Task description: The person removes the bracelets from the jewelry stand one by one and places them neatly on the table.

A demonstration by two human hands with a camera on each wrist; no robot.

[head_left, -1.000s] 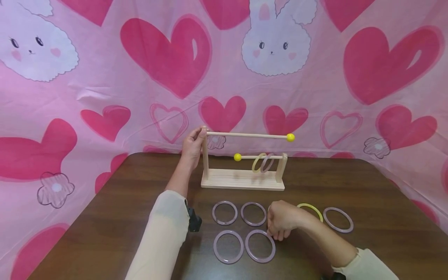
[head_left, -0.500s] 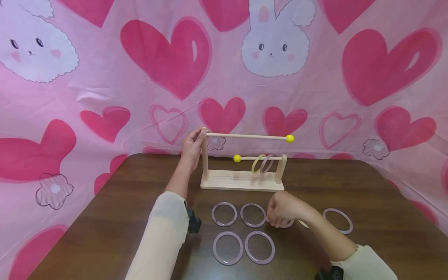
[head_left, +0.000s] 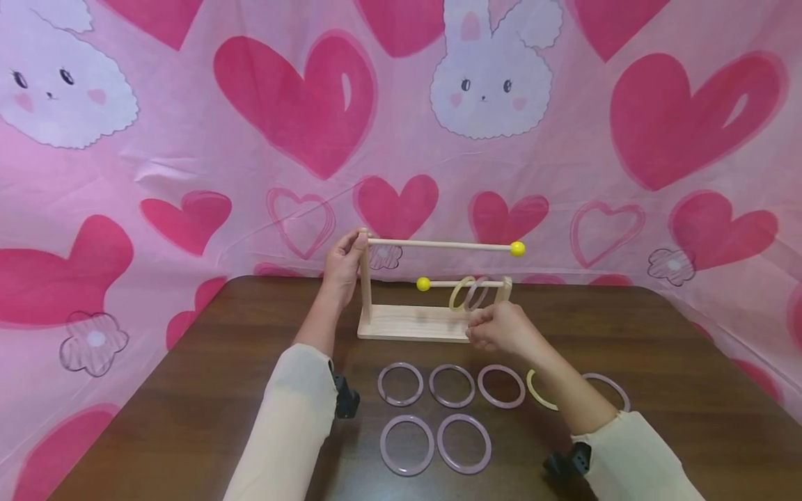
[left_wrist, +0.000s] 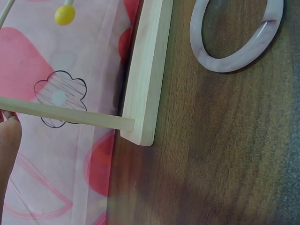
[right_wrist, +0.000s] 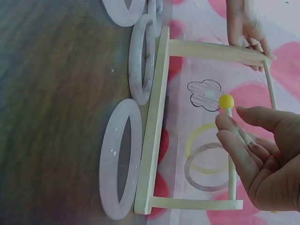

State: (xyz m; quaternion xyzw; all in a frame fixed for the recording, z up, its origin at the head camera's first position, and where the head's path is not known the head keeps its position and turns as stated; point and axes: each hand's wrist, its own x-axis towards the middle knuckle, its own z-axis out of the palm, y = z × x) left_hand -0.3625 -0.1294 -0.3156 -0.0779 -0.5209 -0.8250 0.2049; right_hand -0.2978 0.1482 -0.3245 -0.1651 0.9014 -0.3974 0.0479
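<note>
My left hand (head_left: pixel 343 264) grips the top of the left post of a wooden rack (head_left: pixel 401 322); in the left wrist view only part of that hand (left_wrist: pixel 8 145) shows at the edge. The rack has two rods ending in yellow balls. A yellow ring (right_wrist: pixel 189 143) and a pale purple ring (right_wrist: pixel 188 178) hang on the lower rod. In front of the rack's right end is my right hand (head_left: pixel 501 328). The right wrist view shows this hand (right_wrist: pixel 276 161) with thumb and fingers apart and nothing between them.
Several purple rings lie flat before the rack, including a back-row ring (head_left: pixel 480 387) and a front-row ring (head_left: pixel 441 445). Partly behind the right forearm are a yellow ring (head_left: pixel 531 384) and another purple ring (head_left: pixel 606 378). A pink patterned cloth (head_left: pixel 250 139) hangs behind the table.
My right hand has moved up and away from the right-hand purple ring of the back row, which now lies uncovered, to the rack's front. The left hand keeps its grip on the post.
</note>
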